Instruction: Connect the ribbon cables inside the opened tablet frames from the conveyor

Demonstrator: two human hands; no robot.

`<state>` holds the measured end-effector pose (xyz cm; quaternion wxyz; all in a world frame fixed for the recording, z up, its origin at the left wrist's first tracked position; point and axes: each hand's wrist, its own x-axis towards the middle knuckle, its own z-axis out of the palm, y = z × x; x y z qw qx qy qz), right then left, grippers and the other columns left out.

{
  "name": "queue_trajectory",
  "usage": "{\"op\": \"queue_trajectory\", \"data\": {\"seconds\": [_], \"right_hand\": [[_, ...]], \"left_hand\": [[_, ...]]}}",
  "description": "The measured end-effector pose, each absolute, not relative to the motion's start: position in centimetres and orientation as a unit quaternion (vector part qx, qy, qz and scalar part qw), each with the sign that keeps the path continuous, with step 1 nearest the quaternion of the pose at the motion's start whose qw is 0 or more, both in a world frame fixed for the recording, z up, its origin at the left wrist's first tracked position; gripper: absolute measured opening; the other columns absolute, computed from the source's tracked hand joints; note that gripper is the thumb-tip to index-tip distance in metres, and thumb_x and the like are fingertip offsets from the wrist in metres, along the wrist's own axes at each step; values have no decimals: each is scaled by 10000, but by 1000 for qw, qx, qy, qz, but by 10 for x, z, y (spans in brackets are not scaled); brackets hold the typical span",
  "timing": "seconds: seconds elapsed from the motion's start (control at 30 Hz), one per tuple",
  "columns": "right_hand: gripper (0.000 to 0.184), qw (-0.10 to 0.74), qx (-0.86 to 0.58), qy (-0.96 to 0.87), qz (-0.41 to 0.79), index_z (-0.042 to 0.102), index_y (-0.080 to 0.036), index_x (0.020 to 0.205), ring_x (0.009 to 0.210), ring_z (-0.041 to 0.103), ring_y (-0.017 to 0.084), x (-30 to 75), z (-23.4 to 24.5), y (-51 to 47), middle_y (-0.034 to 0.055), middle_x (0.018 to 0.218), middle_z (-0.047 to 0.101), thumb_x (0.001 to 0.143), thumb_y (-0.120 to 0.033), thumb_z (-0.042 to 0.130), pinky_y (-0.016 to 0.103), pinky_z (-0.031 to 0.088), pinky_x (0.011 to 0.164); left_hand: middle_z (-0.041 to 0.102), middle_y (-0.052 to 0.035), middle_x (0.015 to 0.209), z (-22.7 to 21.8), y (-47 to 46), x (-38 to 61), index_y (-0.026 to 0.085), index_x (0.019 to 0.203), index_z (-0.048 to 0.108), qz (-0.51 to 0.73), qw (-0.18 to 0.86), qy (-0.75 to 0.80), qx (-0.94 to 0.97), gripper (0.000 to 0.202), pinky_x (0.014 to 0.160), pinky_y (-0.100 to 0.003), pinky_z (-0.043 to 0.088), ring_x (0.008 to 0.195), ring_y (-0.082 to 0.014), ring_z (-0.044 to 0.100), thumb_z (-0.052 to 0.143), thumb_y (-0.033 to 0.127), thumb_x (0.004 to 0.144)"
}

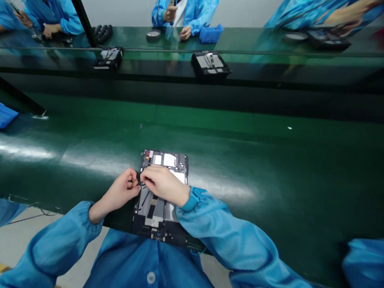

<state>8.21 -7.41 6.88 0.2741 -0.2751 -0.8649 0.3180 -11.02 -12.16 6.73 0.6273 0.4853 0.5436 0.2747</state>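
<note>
An opened tablet point(156, 222) lies on the green bench in front of me, its circuit boards and silvery battery area exposed. My left hand point(121, 188) is at the tablet's left edge, fingers curled and thumb and fingertips drawn together. Across the upper part of the tablet reaches my right hand point(165, 185), its fingers pinched together near the same left edge. A thin black cable point(145, 199) runs over the battery area just below my right fingertips. Whatever either hand pinches is too small or hidden to make out.
On the raised shelf ahead stand two stacks of opened tablets point(210, 64) point(108, 58). Beyond it, co-workers in blue smocks sit by a blue bin point(211, 34) and a round dish point(153, 35). Another blue bin point(6, 115) is at left, near a dark post point(22, 98).
</note>
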Motion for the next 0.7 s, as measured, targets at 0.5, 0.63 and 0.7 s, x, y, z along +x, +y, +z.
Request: {"op": "queue_trajectory", "data": {"seconds": [0.5, 0.63, 0.7], "right_hand": [[138, 302, -296, -862, 280, 592, -186, 855, 812, 549, 195, 82, 66, -70, 57, 827, 625, 897, -87, 505, 305, 454, 760], [125, 303, -307, -860, 272, 597, -188, 857, 808, 544, 195, 80, 65, -66, 53, 823, 633, 889, -84, 534, 311, 445, 776], [129, 306, -313, -854, 282, 596, -189, 851, 802, 544, 189, 80, 64, -64, 42, 817, 637, 868, -67, 560, 302, 437, 773]], "left_hand": [[376, 103, 631, 60, -117, -106, 208, 795, 370, 269, 595, 569, 501, 239, 500, -176, 286, 517, -49, 355, 564, 106, 699], [396, 99, 625, 57, -110, -105, 207, 783, 382, 267, 580, 580, 506, 245, 510, -181, 291, 535, -60, 364, 548, 89, 648], [400, 100, 620, 58, -107, -105, 207, 781, 382, 267, 585, 576, 504, 243, 514, -182, 294, 534, -61, 368, 548, 95, 642]]}}
